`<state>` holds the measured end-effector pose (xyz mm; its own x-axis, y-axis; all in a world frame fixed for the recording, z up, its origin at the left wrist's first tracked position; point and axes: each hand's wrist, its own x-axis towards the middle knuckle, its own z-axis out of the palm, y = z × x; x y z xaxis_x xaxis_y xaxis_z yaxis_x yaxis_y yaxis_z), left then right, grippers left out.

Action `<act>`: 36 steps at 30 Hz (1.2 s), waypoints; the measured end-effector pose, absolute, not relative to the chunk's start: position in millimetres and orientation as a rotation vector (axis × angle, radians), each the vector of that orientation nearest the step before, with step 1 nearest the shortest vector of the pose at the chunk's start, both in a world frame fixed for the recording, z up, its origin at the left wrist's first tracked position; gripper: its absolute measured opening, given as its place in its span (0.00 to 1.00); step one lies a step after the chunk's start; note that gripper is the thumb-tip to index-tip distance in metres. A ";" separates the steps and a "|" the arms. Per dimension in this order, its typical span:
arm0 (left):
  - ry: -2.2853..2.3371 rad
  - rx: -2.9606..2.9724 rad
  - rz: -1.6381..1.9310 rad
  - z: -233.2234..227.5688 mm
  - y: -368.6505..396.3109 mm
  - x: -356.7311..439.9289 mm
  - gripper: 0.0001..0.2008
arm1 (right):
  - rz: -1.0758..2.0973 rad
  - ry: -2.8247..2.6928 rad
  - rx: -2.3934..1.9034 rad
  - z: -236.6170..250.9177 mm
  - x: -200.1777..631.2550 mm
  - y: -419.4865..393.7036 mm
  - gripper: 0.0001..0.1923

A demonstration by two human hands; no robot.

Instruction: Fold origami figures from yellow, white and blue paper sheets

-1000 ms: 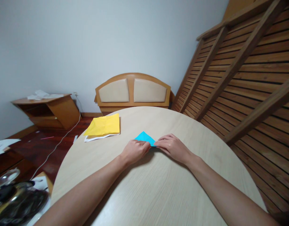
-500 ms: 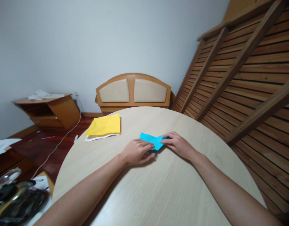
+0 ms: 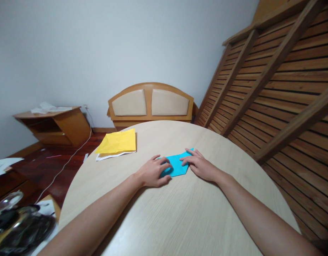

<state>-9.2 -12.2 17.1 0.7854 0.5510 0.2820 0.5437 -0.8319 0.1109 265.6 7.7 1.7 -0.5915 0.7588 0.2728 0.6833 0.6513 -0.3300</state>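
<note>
A folded piece of bright blue paper (image 3: 178,166) lies on the round pale wooden table (image 3: 196,213), with creased, angled edges and a pointed corner at its upper right. Over its left end rests my left hand (image 3: 155,172), fingers spread, with the thumb at the near edge. The fingers of my right hand (image 3: 201,165) are apart and lie on the right part of the paper. Both hands partly cover the paper, so its full outline is hidden.
Yellow paper (image 3: 117,141) lies over white sheets at the table's far left. Behind the table stands a padded headboard (image 3: 150,103). Wooden slats (image 3: 260,99) lean on the right. At lower left is a dark plastic bag (image 3: 27,234).
The blue paper now lies flatter and shows more of its surface, slightly nearer to me. My left hand has shifted a little left, and its fingers are more spread.
</note>
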 end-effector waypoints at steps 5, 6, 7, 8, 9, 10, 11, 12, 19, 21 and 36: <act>0.812 2.966 0.470 20.9 -14.5 -9.3 0.20 | 0.210 -2.467 -1.228 4.3 259.5 5.2 0.15; 0.778 2.967 0.461 21.2 -14.9 -8.9 0.21 | 0.208 -2.462 -1.232 4.0 257.7 4.6 0.14; 0.746 2.964 0.454 21.2 -15.2 -8.5 0.21 | 0.209 -2.459 -1.236 3.2 256.0 4.0 0.14; 0.716 2.960 0.447 20.9 -15.4 -7.9 0.22 | 0.213 -2.462 -1.237 2.0 254.4 3.6 0.15; 0.690 2.954 0.444 20.3 -15.4 -7.3 0.22 | 0.219 -2.467 -1.239 0.6 253.2 3.2 0.17; 0.674 2.944 0.452 19.4 -15.3 -6.8 0.22 | 0.229 -2.473 -1.242 -0.8 252.3 3.0 0.18; 0.671 2.930 0.468 18.2 -15.0 -6.3 0.21 | 0.242 -2.482 -1.238 -1.8 251.8 2.8 0.18; 0.685 2.911 0.487 16.7 -14.6 -5.9 0.21 | 0.257 -2.496 -1.226 -2.3 251.5 2.5 0.19; 0.924 2.789 0.399 4.5 -7.9 -9.1 0.26 | 0.409 -2.576 -1.070 5.5 250.4 -1.3 0.20; 0.924 2.782 0.346 3.1 -6.4 -10.5 0.29 | 0.443 -2.566 -1.062 6.6 249.7 -1.5 0.20; 0.663 2.822 0.363 17.6 -17.3 -3.3 0.27 | 0.428 -2.552 -1.252 1.4 247.6 12.9 0.28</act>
<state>-3.3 -17.3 17.6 0.8678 0.4602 0.1877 0.4059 -0.8742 0.2666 247.6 12.9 1.4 -0.5920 0.7988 0.1067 0.7202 0.5838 -0.3749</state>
